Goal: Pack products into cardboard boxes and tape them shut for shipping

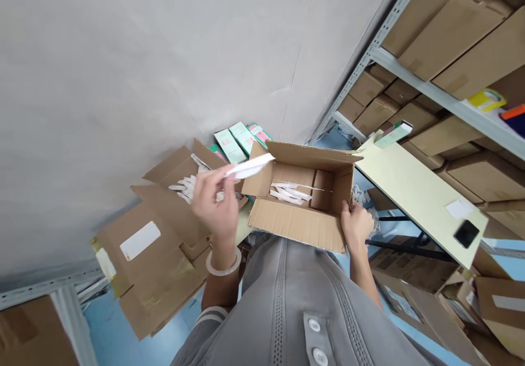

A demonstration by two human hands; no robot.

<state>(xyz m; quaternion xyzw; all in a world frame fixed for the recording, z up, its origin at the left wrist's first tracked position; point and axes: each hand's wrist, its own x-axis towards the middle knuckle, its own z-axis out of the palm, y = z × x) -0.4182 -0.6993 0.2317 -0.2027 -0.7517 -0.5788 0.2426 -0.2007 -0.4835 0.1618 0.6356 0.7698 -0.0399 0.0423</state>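
Note:
Pinched in the fingers of my left hand point(217, 199) is a slim white packet point(251, 166), raised above the left edge of an open cardboard box point(297, 225). My right hand point(356, 224) grips that box by its right side wall. Several slim white packets point(289, 193) lie on the box's bottom, toward its left end. Behind my left hand stands a second open cardboard box point(166, 213), with many white packets point(184, 186) inside, partly hidden by the hand.
Green and pink boxes point(232, 144) lie against the wall. At right, a pale table point(426, 191) bears a phone point(466, 233) and a green carton point(394, 134). A metal shelf point(426, 87) full of cardboard boxes stands beyond. More cartons point(498, 306) sit on the blue floor.

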